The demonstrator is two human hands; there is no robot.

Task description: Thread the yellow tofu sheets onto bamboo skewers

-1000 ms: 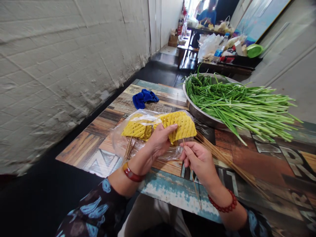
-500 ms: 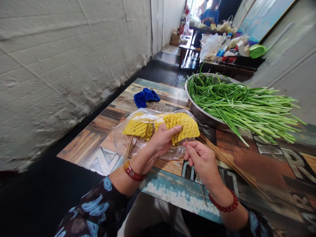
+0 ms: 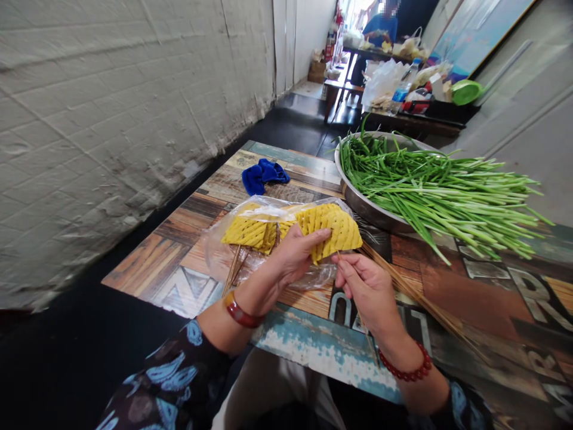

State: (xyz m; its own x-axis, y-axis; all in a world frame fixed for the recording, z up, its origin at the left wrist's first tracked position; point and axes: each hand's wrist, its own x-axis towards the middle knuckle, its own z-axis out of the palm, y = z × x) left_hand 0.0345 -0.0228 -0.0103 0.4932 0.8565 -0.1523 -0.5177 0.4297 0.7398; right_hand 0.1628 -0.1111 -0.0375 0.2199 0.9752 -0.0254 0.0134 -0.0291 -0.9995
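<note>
Seemingly skewering: the left hand [image 3: 293, 257] presses its thumb on a yellow, grooved fruit slab [image 3: 345, 229], other fingers hidden; the right hand [image 3: 366, 288] pinches a thin brown wooden stick [image 3: 369, 340]; the next push likely needs straight alignment.

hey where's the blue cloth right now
In the head view, the blue cloth lies on the table, just beyond the clear plastic bag, left of the metal bowl.

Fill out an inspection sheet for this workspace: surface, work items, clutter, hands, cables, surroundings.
Surface: patchwork wood-look table, printed letters.
Work items: scored yellow pieces with clear plastic about them; loose sticks at right.
Clutter: crumpled blue cloth; metal bowl heaped with green stalks.
Hands: left hand holds one yellow piece; right hand pinches a stick between its fingers.
Cables: nothing seen.
Surroundings: white wall at left; beyond, cluttered tables and a person in blue.
</note>
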